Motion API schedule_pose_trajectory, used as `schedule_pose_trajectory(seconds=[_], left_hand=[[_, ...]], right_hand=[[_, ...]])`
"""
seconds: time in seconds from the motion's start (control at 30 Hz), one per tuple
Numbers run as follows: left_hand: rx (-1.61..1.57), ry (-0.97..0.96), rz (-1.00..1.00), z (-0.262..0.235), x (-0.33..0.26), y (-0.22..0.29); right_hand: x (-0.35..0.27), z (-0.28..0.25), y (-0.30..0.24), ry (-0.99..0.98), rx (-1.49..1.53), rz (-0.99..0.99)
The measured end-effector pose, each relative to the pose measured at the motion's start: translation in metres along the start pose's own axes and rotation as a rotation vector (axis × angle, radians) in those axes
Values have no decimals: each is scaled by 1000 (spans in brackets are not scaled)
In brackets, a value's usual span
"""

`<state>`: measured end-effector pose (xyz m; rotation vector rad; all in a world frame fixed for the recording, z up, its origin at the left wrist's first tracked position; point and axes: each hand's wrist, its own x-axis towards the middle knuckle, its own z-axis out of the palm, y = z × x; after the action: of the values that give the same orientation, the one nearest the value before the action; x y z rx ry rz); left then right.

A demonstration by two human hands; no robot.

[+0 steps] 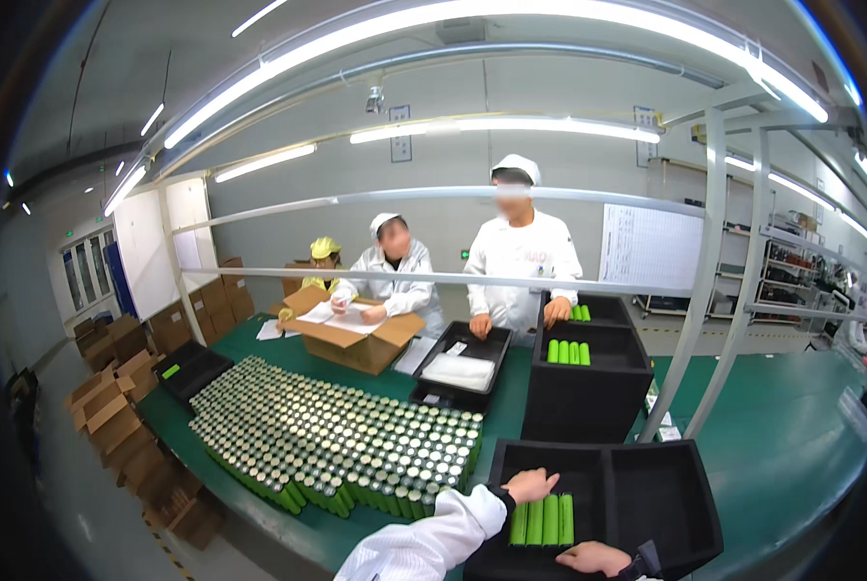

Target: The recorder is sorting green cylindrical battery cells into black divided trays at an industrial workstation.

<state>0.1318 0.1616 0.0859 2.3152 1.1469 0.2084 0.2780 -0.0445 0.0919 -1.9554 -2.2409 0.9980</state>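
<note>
A row of several green cylindrical battery cells [542, 521] lies side by side in the left compartment of a black foam box [666, 499]. My left hand [532, 486] is over the far end of the row, its fingers stretched to the right and no cell visibly gripped. At the near end, my right hand [593, 559] rests close to the cells' lower edge, with fingers extended and partly seen. Whether either hand presses on the cells is hard to make out. To the left stands a large block of upright green battery cells [336, 436], their pale ends up.
Black foam boxes [588, 397] are stacked beyond mine, with green cells in the top one. A black tray [467, 397] holds a white packet. Co-workers stand across the green table [743, 426], one at an open carton [356, 353]. Metal posts [709, 261] rise from the table.
</note>
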Motion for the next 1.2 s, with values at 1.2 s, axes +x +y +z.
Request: schedule_pose_trajectory(seconds=[1.2], left_hand=[[-4,-206,-207,21,8,-29]], right_hand=[[16,22,9,155,206,-18]])
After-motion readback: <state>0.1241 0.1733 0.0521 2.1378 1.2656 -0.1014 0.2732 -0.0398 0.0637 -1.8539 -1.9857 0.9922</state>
